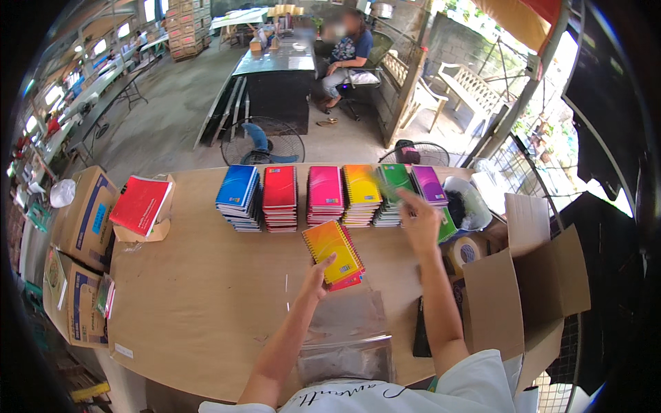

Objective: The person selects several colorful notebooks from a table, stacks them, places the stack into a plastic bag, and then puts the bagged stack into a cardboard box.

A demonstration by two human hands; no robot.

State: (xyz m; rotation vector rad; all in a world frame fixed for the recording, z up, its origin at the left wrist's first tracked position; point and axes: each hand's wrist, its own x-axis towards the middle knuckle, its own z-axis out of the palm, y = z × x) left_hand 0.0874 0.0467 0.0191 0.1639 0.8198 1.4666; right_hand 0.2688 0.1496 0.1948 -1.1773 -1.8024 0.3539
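I saw a small stack of spiral notebooks (pixel 333 252) lying flat on the wooden table, tilted so its long side ran diagonally. The top one had an orange-to-yellow cover with a wire spine along its right edge, and a pink-red cover showed beneath it at the lower corner. My left hand (pixel 318 274) touched its near edge, thumb on the cover. My right hand (pixel 420 219) was raised over the green notebook stack (pixel 394 184), fingers at a green cover there, blurred. That stack sat second from the right in a row of six colour-sorted piles.
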